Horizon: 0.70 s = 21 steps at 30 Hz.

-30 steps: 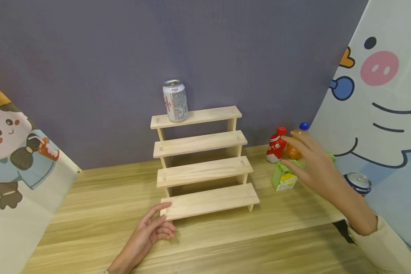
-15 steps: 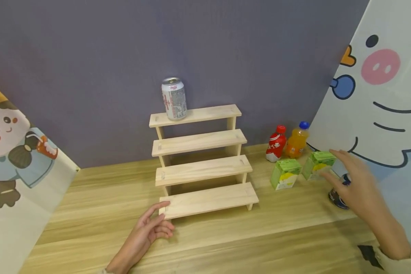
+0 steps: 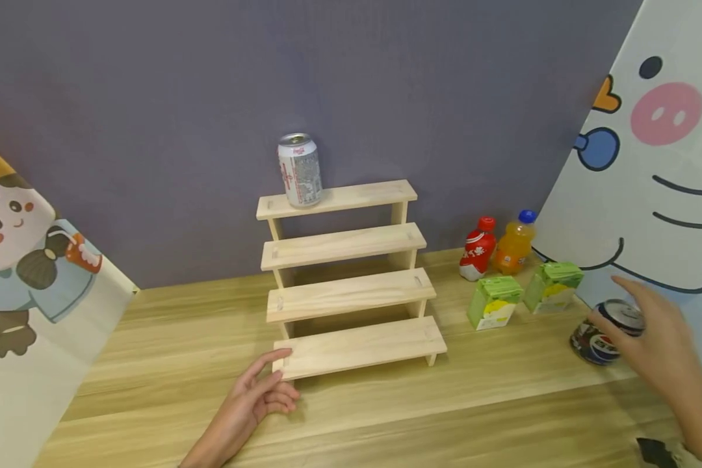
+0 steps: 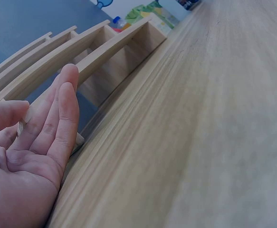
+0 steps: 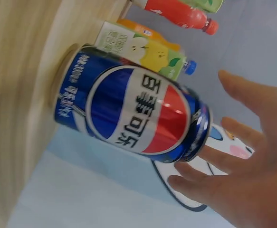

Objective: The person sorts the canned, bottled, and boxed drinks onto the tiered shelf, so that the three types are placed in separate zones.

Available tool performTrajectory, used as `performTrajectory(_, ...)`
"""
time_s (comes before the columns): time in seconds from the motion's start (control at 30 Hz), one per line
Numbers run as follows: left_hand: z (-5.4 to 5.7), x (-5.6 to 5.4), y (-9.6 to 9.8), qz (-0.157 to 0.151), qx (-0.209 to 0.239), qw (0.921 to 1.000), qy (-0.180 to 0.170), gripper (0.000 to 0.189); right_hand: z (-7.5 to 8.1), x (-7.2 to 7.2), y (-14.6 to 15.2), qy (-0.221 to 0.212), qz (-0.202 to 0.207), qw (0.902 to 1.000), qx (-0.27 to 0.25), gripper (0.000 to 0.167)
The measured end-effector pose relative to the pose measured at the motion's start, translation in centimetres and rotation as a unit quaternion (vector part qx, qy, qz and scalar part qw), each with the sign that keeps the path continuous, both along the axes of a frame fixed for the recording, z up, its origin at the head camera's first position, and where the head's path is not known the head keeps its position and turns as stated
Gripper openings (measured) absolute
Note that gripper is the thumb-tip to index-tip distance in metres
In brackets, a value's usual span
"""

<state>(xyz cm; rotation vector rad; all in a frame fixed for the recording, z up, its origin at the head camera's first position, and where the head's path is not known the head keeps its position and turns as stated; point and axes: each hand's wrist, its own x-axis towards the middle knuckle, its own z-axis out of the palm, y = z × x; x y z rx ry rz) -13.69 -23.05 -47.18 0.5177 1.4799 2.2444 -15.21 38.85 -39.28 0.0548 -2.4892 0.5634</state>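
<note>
A pale wooden four-step display stand (image 3: 359, 348) rises mid-table. My left hand (image 3: 251, 396) holds the left end of its lowest step between thumb and fingers; the left wrist view shows the other fingers (image 4: 64, 111) stretched out beside the board. On the top step stands a white and silver soda can (image 3: 300, 170). Over at the right, my right hand (image 3: 658, 338) is spread around the upper part of a dark blue Pepsi can (image 3: 597, 341). The right wrist view has the can (image 5: 133, 107) upright on the table, the parted fingers (image 5: 240, 133) close to its top.
Left of the Pepsi can are two green juice cartons (image 3: 494, 304) (image 3: 554, 287). Behind them stand a red bottle (image 3: 478, 250) and an orange soda bottle with a blue cap (image 3: 515, 244). A grey wall (image 3: 181, 130) backs the table, with cartoon-printed panels (image 3: 667, 214) at both sides.
My right hand has moved right and down, from over the bottles and cartons to the Pepsi can, uncovering those drinks. The left hand stays at the lowest step.
</note>
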Motion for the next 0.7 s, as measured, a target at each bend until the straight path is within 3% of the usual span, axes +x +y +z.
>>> performTrajectory(0.23, -0.1, 0.1, 0.0, -0.002, 0.001, 1.0000, -0.001, 0.045, -0.8, 0.0, 0.7, -0.091, -0.025, 0.9954, 0.014, 0.084)
performTrajectory(0.4, -0.1, 0.1, 0.0, -0.003, 0.005, 1.0000, 0.001, 0.045, -0.9, 0.3, 1.1, -0.124, -0.044, 0.9913, 0.003, 0.077)
performTrajectory(0.53, -0.2, 0.0, 0.0, -0.004, 0.007, 1.0000, 0.000, 0.045, -1.2, 0.5, 1.5, -0.141, -0.059, 0.9883, -0.009, 0.074)
performTrajectory(0.7, -0.3, -0.2, -0.1, -0.007, 0.009, 0.9999, 0.000, 0.045, -1.6, 0.6, 1.4, -0.122, -0.051, 0.9911, -0.012, 0.073)
